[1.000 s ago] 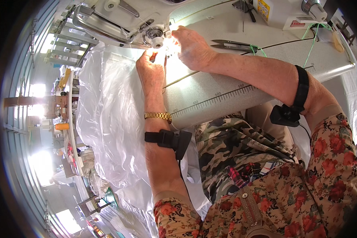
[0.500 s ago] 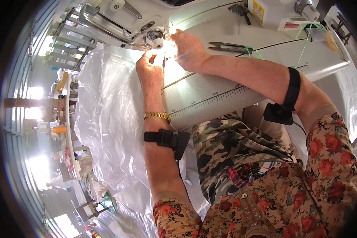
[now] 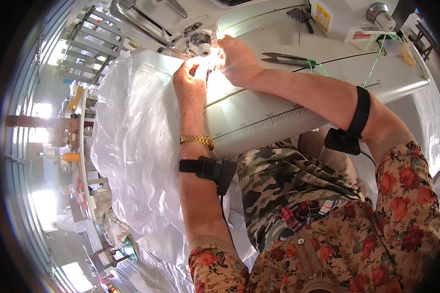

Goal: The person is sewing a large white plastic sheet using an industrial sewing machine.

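Both my hands are raised to the needle end of a white sewing machine (image 3: pixel 146 22), just below its round tension dial (image 3: pixel 204 49). My left hand (image 3: pixel 188 83) has thumb and forefinger pinched together in the bright lamp light. Close on its right, my right hand (image 3: pixel 242 63) is closed, fingers curled in toward the same spot. Glare washes out both sets of fingertips, so whatever they hold is hidden. A thin dark line, like a thread, hangs beside my left wrist. Black-bladed thread snips (image 3: pixel 284 59) lie on the machine bed to the right, with green thread tied to them.
The pale sewing table (image 3: pixel 259 128) has a ruler scale along its near edge. Clear plastic sheeting (image 3: pixel 132 141) drapes on the left. A small dark-handled tool (image 3: pixel 300 18) lies farther back. Green thread (image 3: pixel 374 63) hangs by the handwheel-side knob (image 3: pixel 380 17). Shelving with an orange spool (image 3: pixel 71 156) stands far left.
The view has shifted slightly, so the machine and hands appear a little lower and to the right. Both hands keep their closed pose at the needle area.
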Demonstrator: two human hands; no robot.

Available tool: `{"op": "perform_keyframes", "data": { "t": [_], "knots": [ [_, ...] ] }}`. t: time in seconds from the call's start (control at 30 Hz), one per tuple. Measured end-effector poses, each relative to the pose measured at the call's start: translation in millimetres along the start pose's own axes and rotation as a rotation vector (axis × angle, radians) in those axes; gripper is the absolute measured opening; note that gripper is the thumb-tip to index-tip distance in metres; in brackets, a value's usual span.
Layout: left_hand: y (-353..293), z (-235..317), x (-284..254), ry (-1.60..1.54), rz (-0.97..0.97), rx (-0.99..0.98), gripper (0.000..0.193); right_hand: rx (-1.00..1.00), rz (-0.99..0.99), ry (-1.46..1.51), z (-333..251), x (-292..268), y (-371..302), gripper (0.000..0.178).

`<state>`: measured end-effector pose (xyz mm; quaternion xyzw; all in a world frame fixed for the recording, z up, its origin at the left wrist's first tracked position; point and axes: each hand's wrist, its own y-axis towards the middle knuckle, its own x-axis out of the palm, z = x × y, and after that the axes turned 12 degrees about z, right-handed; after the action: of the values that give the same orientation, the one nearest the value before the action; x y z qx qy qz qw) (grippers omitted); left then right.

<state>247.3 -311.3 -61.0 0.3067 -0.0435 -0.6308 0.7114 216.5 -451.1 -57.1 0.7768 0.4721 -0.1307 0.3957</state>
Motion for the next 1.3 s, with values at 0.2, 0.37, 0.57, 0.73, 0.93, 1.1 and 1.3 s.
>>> {"op": "perform_keyframes", "data": {
  "t": [0.2,0.37,0.57,0.73,0.93,1.1,1.3],
  "knots": [
    [0,3,-1,0.033,-0.007,-0.033,0.010,0.018,0.047,0.043,1,2,-2,0.031],
    [1,2,-1,-0.006,-0.019,-0.074,0.010,0.016,0.035,0.025,0,5,0,0.036],
    [0,-1,1,-0.150,-0.011,-0.177,0.010,-0.019,0.023,-0.058,-4,2,-2,0.029],
    [1,-2,-3,-0.085,-0.040,-0.155,0.009,-0.028,0.016,-0.053,-4,1,-2,0.031],
    [2,-3,-13,-0.168,-0.040,-0.248,0.012,-0.093,-0.033,0.032,4,-3,-2,0.031],
    [2,5,-21,-0.136,-0.003,-0.182,0.012,-0.200,-0.128,0.084,5,-23,-13,0.028],
    [-9,20,-27,-0.094,0.079,-0.098,0.018,-0.680,0.138,-0.026,-11,-39,-29,0.024]
  ]
}}
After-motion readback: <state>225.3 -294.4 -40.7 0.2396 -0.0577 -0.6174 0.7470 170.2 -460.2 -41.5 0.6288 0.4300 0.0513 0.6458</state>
